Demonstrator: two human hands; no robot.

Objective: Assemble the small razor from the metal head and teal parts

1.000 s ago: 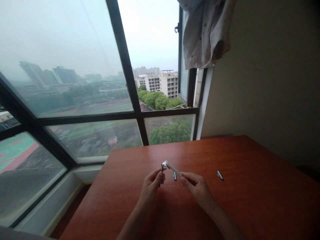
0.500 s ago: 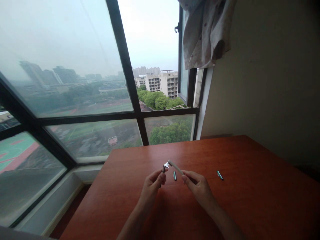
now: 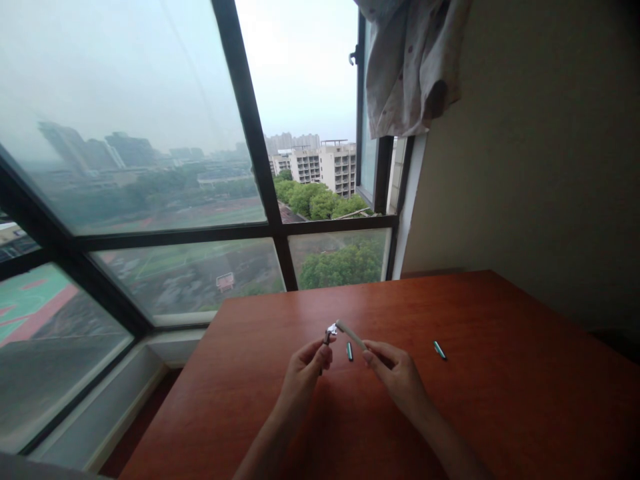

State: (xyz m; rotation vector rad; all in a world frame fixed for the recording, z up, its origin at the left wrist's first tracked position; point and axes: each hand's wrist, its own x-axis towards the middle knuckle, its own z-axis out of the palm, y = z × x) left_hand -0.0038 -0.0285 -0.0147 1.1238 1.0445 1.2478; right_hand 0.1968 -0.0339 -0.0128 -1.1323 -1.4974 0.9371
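Observation:
My left hand is closed around a razor handle, dark with a shiny silver top end that carries no visible blade cartridge. Between thumb and fingers of my right hand is a pale toothbrush, slanting up to the left. Its head meets or nearly meets the silver end of the razor; I cannot tell whether they touch. Just behind the gap between my hands lies a green and black razor cartridge. A second razor cartridge rests farther right.
The reddish-brown wooden table reaches to a dark-framed window at the back. A patterned curtain hangs at the upper right, beside a plain wall.
Almost nothing differs: both hands keep their places and grips. The razor and toothbrush show at most a tiny shift against each other.

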